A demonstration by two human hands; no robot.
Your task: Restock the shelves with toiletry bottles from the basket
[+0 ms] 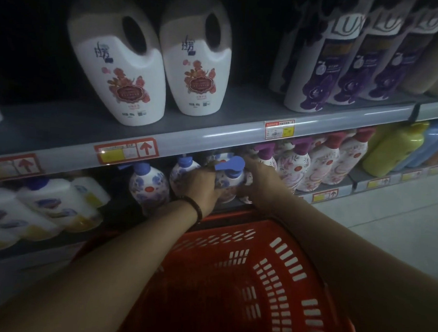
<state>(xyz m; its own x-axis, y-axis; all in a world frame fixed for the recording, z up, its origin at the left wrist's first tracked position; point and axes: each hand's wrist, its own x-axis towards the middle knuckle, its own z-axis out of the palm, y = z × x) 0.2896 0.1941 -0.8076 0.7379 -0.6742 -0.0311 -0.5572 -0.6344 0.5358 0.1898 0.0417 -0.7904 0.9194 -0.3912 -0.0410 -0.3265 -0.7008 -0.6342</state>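
A white pump bottle with blue flowers and a blue pump head (229, 177) stands at the front of the lower shelf (267, 193). My left hand (199, 185) grips its left side and my right hand (258, 179) grips its right side. Two matching blue-flowered bottles (149, 185) stand just to the left of it. Below my arms is the red plastic basket (271, 268); its visible inside is dark and I see no bottles in it.
Purple- and red-pumped floral bottles (321, 165) line the lower shelf to the right, then yellow and blue bottles (394, 148). White bottles lie at lower left (48, 206). The upper shelf holds two large white jugs (121, 68) and purple Lux bottles (325, 70).
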